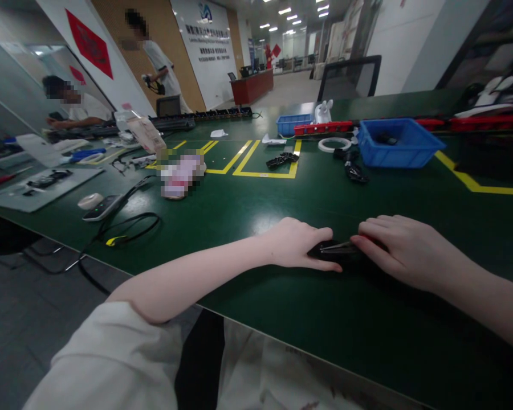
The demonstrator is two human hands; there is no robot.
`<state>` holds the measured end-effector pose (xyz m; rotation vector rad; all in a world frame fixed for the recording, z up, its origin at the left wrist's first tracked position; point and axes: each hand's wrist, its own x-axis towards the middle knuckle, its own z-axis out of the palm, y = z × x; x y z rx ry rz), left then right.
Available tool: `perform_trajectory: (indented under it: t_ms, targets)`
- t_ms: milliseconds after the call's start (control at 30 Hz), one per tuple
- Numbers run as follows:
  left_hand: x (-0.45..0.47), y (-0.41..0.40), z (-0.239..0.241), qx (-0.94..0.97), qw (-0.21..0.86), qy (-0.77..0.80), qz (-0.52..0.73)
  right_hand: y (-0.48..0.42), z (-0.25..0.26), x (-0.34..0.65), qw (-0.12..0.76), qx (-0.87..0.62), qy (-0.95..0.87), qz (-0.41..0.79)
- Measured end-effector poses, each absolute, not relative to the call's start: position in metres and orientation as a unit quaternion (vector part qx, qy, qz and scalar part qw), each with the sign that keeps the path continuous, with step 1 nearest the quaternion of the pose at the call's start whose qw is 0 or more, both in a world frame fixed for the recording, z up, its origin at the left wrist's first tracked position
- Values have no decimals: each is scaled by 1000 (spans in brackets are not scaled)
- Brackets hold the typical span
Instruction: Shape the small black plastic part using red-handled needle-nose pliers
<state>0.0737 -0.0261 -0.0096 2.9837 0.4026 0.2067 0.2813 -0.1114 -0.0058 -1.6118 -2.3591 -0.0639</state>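
Note:
Low over the green table (239,216), both hands meet at a small black object with a shiny metallic strip (336,249). My left hand (297,244) grips its left end, the thumb and a finger on either side of it. The fingers of my right hand (397,246) are curled closed at the right end of the strip, palm down. What lies inside that hand is hidden, and the object's kind is too dark to tell.
Beyond my hands stand a blue bin (397,151) with dark items and a smaller blue bin (293,123). Black bundled parts (282,161) and a white ring (334,144) lie nearby. To the left are a blurred phone-like item (182,175) and a black cable (132,219). Two people are farther back.

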Motion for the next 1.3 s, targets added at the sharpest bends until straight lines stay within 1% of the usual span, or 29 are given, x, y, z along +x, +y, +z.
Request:
perform_trajectory:
  t_ms: [200, 333, 733, 1300]
  targets:
    - [74, -28, -5, 987, 50, 144, 50, -111, 1, 284, 122, -558, -820, -29]
    - [74, -28, -5, 988, 51, 143, 43, -111, 3, 285, 112, -564, -818, -10]
    - [73, -28, -5, 989, 39, 136, 38, -115, 1, 275, 104, -583, -806, 12]
    - [74, -27, -6, 986, 74, 137, 52, -114, 5, 279, 96, -581, -808, 5]
